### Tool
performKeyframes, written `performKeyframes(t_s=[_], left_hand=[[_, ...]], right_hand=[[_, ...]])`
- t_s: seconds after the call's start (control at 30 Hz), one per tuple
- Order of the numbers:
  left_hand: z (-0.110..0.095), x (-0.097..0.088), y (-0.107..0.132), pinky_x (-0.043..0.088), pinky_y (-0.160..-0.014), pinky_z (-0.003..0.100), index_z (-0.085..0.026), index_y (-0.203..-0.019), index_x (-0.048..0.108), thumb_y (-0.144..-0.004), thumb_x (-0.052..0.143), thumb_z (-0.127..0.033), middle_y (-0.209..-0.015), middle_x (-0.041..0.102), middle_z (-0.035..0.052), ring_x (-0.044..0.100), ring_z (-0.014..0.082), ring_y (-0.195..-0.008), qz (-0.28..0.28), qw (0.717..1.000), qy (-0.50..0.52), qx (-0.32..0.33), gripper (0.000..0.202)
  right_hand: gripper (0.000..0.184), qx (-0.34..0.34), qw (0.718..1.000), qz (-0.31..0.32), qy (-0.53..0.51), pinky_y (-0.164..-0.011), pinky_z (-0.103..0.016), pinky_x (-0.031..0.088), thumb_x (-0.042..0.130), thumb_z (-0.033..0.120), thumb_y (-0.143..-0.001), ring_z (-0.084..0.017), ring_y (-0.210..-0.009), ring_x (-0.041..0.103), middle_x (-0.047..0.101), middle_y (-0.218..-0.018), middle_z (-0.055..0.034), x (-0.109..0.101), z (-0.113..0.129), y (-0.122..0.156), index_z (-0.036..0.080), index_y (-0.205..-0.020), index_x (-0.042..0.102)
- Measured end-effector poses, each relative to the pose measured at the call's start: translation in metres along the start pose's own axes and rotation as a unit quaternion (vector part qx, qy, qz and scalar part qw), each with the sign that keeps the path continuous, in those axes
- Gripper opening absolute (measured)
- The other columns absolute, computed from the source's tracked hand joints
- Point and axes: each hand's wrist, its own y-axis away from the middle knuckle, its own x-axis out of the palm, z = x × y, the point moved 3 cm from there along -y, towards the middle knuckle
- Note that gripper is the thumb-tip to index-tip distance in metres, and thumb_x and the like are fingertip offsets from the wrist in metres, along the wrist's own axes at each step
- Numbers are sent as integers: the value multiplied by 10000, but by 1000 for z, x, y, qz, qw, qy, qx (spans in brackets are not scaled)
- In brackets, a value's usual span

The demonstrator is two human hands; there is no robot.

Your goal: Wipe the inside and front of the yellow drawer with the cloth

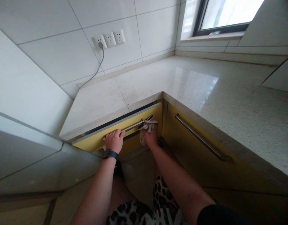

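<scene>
A yellow drawer front [87, 143] stands slightly pulled out beneath the countertop, with a dark gap along its top edge. My left hand [114, 139], with a dark watch at the wrist, is closed around the left part of the drawer's metal handle [132, 126]. At the handle's right end, my right hand [151, 137] grips a crumpled beige cloth [148, 125]. The cloth is bunched against the handle, and part of it hangs below. Its folds hide some of my right fingers.
The speckled stone countertop [181, 75] turns a corner above the drawer. On the right is another yellow cabinet front with a long bar handle [202, 137]. A grey cord [99, 65] runs from the wall sockets [110, 39] behind a pale, tall appliance or cabinet [29, 84] on the left.
</scene>
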Motion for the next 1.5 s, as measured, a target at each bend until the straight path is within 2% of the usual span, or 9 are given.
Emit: performKeyframes(t_s=[0.07,0.17,0.4,0.6,0.7,0.87,1.03,1.23,1.5], left_hand=[[-2,-1,2,276,-708,343,-231,-832,589,-977,327,-522,-848,677,31,579,235,-821,3,1000,-1,2,417],[-6,-4,6,275,-730,348,-226,-833,582,-978,325,-518,-862,677,41,570,241,-841,-4,1000,-4,-2,415],[-9,-4,9,292,-760,352,-233,-829,577,-972,332,-529,-866,670,28,555,240,-871,-13,1000,16,-16,410],[-11,-10,12,295,-758,356,-233,-845,592,-976,335,-513,-885,670,34,548,237,-881,-10,999,45,-28,402],[-14,-13,13,306,-775,366,-219,-856,599,-976,347,-497,-891,662,58,545,243,-888,-11,998,56,-40,394],[-14,-18,17,341,-863,397,-203,-969,608,-973,388,-399,-965,643,86,536,252,-955,-15,996,81,-41,295],[-5,-22,31,327,-1023,417,-249,-1252,521,-914,484,-230,-1172,603,45,497,239,-1113,-14,992,128,0,340],[23,-22,51,323,-1086,455,-180,-1240,535,-884,472,-194,-1227,563,102,469,275,-1190,-21,994,100,-28,362],[44,-32,65,278,-1196,393,-219,-1386,431,-863,448,-111,-1400,477,52,356,201,-1366,-22,982,187,-15,534]], right_hand=[[623,46,992,-118,2,-1023,-399,400,626,433,-757,-265,-1208,533,571,-1282,-183,-29,-2,-31,123,-1286,516],[628,35,986,-165,-12,-1075,-381,352,600,426,-782,-246,-1277,482,522,-1353,-188,-47,11,-56,112,-1314,494],[523,-44,995,-7,-90,-986,-362,440,650,378,-746,-223,-1123,587,631,-1210,-118,-19,52,-23,154,-1212,575],[543,-100,990,-101,-9,-1009,-346,400,547,386,-827,-210,-1163,530,559,-1265,-135,-36,92,-41,133,-1301,468],[448,-148,975,-48,157,-902,-337,433,550,377,-820,-227,-1033,548,559,-1157,-126,-30,117,-20,152,-1206,524],[420,-304,877,124,351,-845,-325,399,561,294,-790,-233,-974,517,548,-1088,-88,-23,142,9,241,-1207,572],[381,-242,887,54,390,-721,-303,381,508,350,-852,-219,-913,520,547,-1088,-104,-35,143,-1,183,-1188,573],[421,-371,791,228,430,-805,-360,366,573,329,-821,-259,-991,513,583,-1141,-75,-14,157,34,314,-1241,565],[270,-297,760,255,518,-671,-370,372,557,320,-791,-281,-865,580,617,-1065,-112,-12,179,11,241,-1041,622]])
